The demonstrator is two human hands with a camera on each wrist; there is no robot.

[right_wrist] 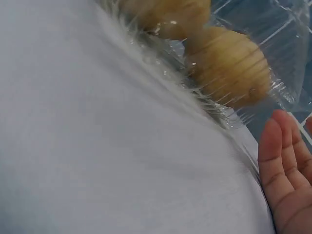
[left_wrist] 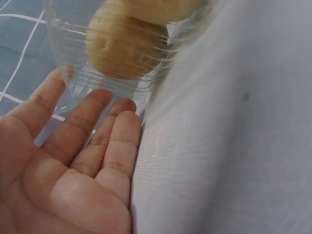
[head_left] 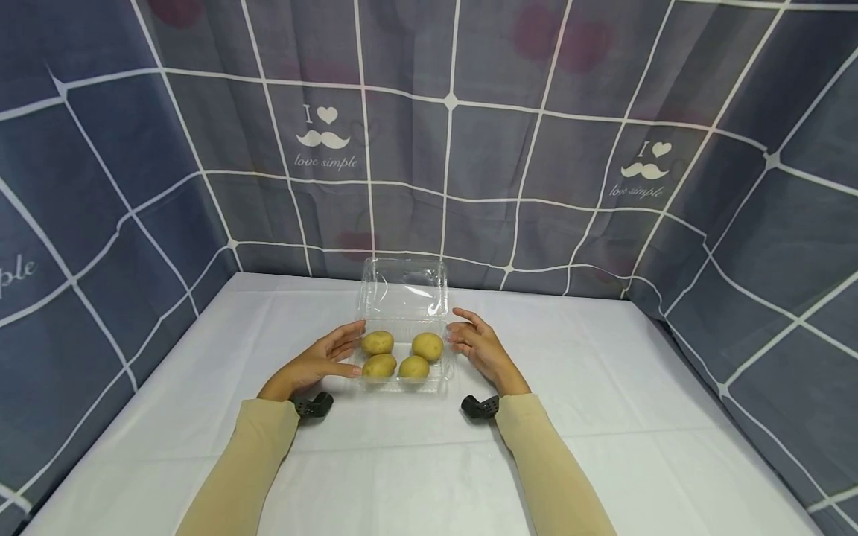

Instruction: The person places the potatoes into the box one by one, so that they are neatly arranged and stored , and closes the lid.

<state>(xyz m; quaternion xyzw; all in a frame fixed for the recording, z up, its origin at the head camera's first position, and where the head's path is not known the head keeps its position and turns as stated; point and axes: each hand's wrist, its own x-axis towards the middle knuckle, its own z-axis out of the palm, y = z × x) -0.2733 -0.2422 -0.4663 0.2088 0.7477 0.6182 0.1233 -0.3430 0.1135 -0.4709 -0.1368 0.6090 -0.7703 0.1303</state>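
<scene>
A clear plastic clamshell box [head_left: 439,381] sits on the table with its lid [head_left: 405,289] raised at the back. Inside it lie several yellow potatoes [head_left: 427,346], placed in two rows. At the box's left side is my left hand [head_left: 315,362], its fingers fairly straight and the fingertips at the plastic wall. My right hand [head_left: 484,348] is beside the right wall, fingers loosely extended and holding nothing. Through the ribbed wall, a potato [left_wrist: 124,46] shows in the left wrist view and another potato [right_wrist: 229,68] in the right wrist view.
A white cloth [head_left: 415,476] covers the table. Dark checked curtains [head_left: 409,141] hang behind it and on both sides. Black wrist devices [head_left: 480,407] sit at both sleeve cuffs.
</scene>
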